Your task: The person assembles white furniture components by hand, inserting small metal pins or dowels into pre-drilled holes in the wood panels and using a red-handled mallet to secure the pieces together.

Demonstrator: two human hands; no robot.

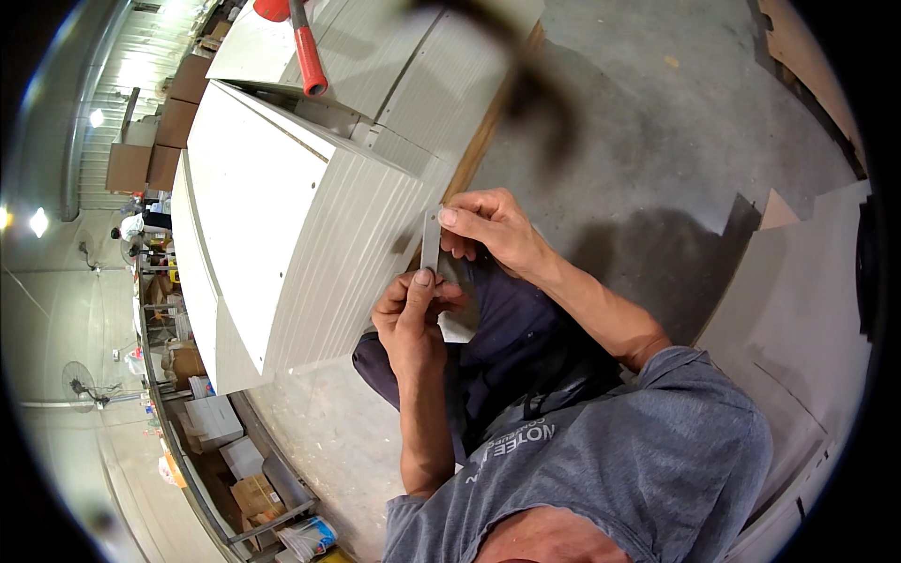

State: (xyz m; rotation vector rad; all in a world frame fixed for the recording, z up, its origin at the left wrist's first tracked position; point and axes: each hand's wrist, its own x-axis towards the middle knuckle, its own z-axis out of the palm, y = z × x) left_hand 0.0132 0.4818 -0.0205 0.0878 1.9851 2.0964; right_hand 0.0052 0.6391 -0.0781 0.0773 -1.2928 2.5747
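The left hand (413,314) pinched the lower end of 1 thin grey strip (431,242) between thumb and fingers, while the right hand (497,230) held its upper end likewise, so the 2 hands shared 1 piece. The strip ran roughly from 12 to 6 o'clock, near the dark trousers (526,338). A stack of pale panels (291,235) stood at 9 to 10 o'clock from it; whether they touched could not be told. At 11 o'clock a hammer (309,58) with a red handle lay on a farther panel stack (441,84). Brown cartons (174,120) stood at 10 o'clock, a fan (79,385) at 8. Grey floor (638,113) showed at 2 o'clock.
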